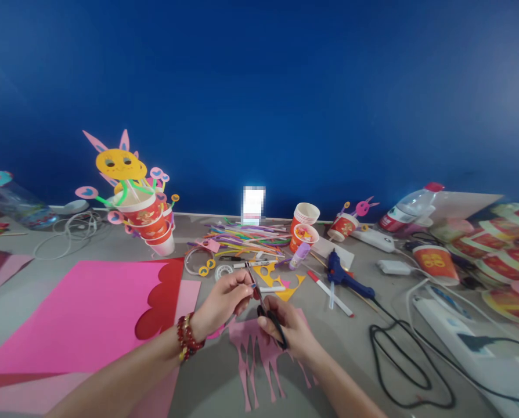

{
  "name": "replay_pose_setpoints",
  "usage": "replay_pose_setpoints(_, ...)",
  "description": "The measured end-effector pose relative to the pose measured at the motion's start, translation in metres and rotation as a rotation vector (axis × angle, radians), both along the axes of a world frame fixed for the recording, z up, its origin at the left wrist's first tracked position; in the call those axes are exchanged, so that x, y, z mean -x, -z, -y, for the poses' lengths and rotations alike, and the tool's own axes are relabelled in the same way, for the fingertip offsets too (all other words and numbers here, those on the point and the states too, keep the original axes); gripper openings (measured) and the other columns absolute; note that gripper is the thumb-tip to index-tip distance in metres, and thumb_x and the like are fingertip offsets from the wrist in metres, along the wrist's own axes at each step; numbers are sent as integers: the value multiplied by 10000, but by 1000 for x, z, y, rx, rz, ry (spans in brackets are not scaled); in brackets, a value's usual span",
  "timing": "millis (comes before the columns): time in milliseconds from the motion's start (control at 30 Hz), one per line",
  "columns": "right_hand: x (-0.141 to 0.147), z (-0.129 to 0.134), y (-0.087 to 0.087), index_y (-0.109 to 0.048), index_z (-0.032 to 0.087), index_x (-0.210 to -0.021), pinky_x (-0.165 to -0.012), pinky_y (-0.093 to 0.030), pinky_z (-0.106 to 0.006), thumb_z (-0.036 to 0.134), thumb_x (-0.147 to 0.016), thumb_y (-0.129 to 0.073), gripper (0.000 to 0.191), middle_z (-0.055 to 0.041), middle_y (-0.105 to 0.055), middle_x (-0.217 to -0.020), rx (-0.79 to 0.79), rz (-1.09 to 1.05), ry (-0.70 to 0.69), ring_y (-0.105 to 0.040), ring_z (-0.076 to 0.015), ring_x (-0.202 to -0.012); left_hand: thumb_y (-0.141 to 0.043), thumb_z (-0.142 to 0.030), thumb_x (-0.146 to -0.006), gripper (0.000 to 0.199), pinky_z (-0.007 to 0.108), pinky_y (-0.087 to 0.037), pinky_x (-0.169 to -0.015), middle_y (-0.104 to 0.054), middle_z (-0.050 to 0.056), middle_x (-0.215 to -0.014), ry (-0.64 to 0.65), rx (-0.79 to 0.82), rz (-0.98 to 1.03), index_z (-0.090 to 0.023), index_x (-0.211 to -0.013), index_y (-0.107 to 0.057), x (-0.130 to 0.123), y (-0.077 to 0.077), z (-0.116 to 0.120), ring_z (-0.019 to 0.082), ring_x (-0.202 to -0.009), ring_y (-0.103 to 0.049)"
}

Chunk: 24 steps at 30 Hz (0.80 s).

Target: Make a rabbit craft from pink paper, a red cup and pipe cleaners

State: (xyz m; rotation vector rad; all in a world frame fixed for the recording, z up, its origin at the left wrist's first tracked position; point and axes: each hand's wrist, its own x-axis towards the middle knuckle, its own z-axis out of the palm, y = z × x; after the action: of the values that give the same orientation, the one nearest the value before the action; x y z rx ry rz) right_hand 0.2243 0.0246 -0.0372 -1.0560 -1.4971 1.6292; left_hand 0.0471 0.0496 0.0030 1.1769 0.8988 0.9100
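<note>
My right hand (pixel 288 331) is closed around the black-handled scissors (pixel 277 332), whose blades point up and away from me. Close beside the blades, the fingertips of my left hand (pixel 227 299) are pinched on a small dark-red piece (pixel 256 294); its exact shape is hard to make out. A beaded bracelet circles my left wrist. Under both hands lies a pink paper offcut (pixel 242 332) cut into ragged strips. Just beyond them are a yellow sheet with round holes (pixel 292 290) and a white marker (pixel 272 289).
Pink sheets (pixel 85 313) and scalloped red paper (pixel 166 293) cover the left side. Decorated paper cups (pixel 141 212) stand behind them. Pipe cleaners (pixel 242 239) are heaped at the back. A blue glue gun (pixel 346 276), its looped black cable (pixel 375 348) and a power strip (pixel 460 342) occupy the right.
</note>
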Motion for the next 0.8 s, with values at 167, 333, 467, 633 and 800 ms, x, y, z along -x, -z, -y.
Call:
replay_pose_setpoints(167,1,0,5,-381,222,-676,-390,-286,-179,609,-669,-763,544,100,-379,-518,45,-33,60,-390,-62,-406,-486,-246,-794,140,194,-224,-410,-416,-75,-438,3,-10,4,-169,-693,-543,1,-2,0,63,-387,-326)
replay_pose_setpoints(333,1,-1,-2,-407,222,-684,-418,-330,-200,589,-676,-766,514,81,-456,-510,53,-72,183,-447,-85,-420,-487,-269,-807,152,193,-245,-412,-430,-72,-471,29,-18,-2,-165,-708,-539,0,-3,1,58,-388,-321)
replay_pose_setpoints(467,1,-2,-10,-521,203,-763,-481,-371,-206,458,-641,-838,424,29,-557,-668,-37,-125,364,-499,-110,-562,-511,-253,-792,113,188,-236,-410,-482,-55,-564,122,28,-73,-175,-711,-505,-3,-1,3,51,-413,-330)
replay_pose_setpoints(633,-1,-3,-7,-570,201,-835,-564,-417,-221,348,-622,-866,394,14,-601,-731,-54,-192,379,-520,-124,-628,-536,-167,-743,72,188,-233,-444,-473,-55,-587,253,22,-188,-172,-682,-496,-9,3,8,63,-478,-346)
replay_pose_setpoints(800,-2,-3,-4,-561,199,-828,-559,-411,-220,342,-632,-856,381,19,-588,-713,-72,-178,380,-514,-124,-616,-547,-169,-738,75,196,-247,-469,-487,-47,-610,237,9,-193,-168,-677,-504,-11,7,11,71,-507,-352)
